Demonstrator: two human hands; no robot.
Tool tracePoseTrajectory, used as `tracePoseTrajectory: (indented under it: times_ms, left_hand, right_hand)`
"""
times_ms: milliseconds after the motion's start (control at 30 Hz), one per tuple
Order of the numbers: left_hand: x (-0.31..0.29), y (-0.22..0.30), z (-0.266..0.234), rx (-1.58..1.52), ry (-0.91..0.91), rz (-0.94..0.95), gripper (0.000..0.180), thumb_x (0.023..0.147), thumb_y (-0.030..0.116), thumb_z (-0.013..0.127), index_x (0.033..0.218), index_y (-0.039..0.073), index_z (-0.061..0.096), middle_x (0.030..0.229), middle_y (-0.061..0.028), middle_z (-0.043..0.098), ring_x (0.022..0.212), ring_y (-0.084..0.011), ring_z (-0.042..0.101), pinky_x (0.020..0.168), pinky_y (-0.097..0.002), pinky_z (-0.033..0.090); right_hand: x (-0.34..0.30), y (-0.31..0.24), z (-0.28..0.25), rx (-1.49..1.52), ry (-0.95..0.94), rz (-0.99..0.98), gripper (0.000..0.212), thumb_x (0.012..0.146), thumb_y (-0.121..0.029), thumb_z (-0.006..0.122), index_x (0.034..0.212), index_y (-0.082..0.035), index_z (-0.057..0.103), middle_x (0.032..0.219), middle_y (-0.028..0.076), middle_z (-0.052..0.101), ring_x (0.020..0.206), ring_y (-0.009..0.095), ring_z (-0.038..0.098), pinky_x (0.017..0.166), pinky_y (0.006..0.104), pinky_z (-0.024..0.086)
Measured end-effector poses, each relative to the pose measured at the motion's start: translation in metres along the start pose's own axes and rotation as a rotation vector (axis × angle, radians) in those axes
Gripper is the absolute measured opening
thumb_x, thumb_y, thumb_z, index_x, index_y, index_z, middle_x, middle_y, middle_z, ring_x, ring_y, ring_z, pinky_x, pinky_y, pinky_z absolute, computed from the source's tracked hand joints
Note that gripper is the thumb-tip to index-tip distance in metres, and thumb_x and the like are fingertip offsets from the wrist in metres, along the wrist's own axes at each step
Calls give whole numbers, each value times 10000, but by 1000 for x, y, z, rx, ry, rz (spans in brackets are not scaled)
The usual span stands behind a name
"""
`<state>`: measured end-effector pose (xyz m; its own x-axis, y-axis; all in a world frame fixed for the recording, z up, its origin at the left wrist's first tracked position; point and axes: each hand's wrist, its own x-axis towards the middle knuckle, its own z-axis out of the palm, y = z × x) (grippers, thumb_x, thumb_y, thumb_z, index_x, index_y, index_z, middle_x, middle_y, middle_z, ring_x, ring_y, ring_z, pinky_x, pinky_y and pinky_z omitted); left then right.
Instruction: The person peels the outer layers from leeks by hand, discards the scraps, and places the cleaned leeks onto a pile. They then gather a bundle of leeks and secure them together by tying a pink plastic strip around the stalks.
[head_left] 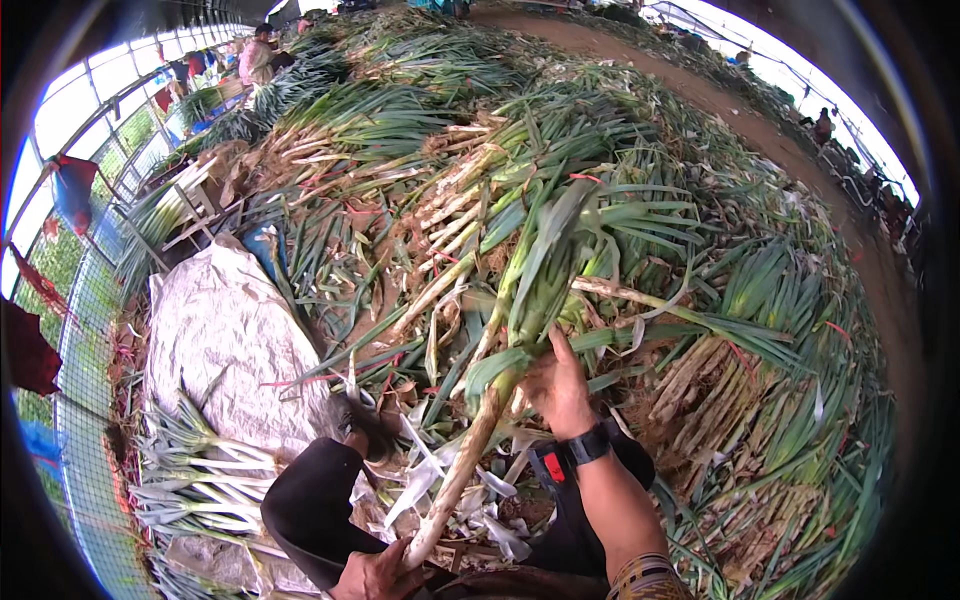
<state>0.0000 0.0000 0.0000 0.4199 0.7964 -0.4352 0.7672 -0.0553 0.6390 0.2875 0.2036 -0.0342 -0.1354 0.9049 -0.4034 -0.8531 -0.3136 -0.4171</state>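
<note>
A long leek (492,395) with a pale stalk and green leaves runs up the middle of the view. My left hand (375,576) grips its root end at the bottom edge. My right hand (560,388), with a black watch on the wrist, closes on the stalk where the green leaves begin. Peeled skins and scraps (480,500) lie beneath the stalk, over my dark-clad knees.
Big heaps of unpeeled leeks (480,180) fill the ground ahead and to the right. A grey tarp (220,340) lies at left, with a row of cleaned white leeks (190,480) below it. A mesh fence (90,400) runs along the left. People work far off at upper left.
</note>
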Motion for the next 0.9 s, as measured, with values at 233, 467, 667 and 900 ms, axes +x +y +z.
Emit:
tracePoseTrajectory:
  times_ms: [233, 467, 667, 900]
  left_hand:
    - [118, 18, 15, -585, 231, 191, 604, 819, 218, 620, 1281, 23, 282, 757, -28, 518, 666, -90, 484, 570, -238, 400]
    - [240, 130, -20, -1066, 418, 352, 332, 856, 208, 571, 1092, -13, 493, 899, -41, 577, 776, -96, 512, 653, -236, 427]
    - [264, 128, 11, -737, 625, 398, 191, 872, 139, 532, 974, -20, 559, 789, -17, 597, 616, -52, 503, 521, -203, 419]
    - [264, 156, 38, -1899, 182, 345, 132, 881, 132, 483, 906, 22, 553, 829, -57, 594, 741, -136, 546, 656, -261, 445]
  right_hand:
    - [-11, -2, 11, -361, -130, -517, 315, 835, -191, 565, 1106, -48, 493, 1005, 44, 548, 887, 159, 533, 770, 318, 440]
    - [-13, 7, -16, -661, -45, -631, 448, 804, -210, 604, 1178, -14, 455, 1075, 66, 534, 986, 147, 488, 833, 268, 392]
    - [-20, -13, -5, -350, 156, -578, 356, 732, -165, 681, 1027, -24, 540, 931, 23, 572, 819, 122, 527, 731, 262, 419]
    - [-34, -34, -54, -167, 25, -642, 222, 851, -165, 510, 1037, -47, 530, 1006, 37, 543, 914, 142, 520, 850, 309, 413]
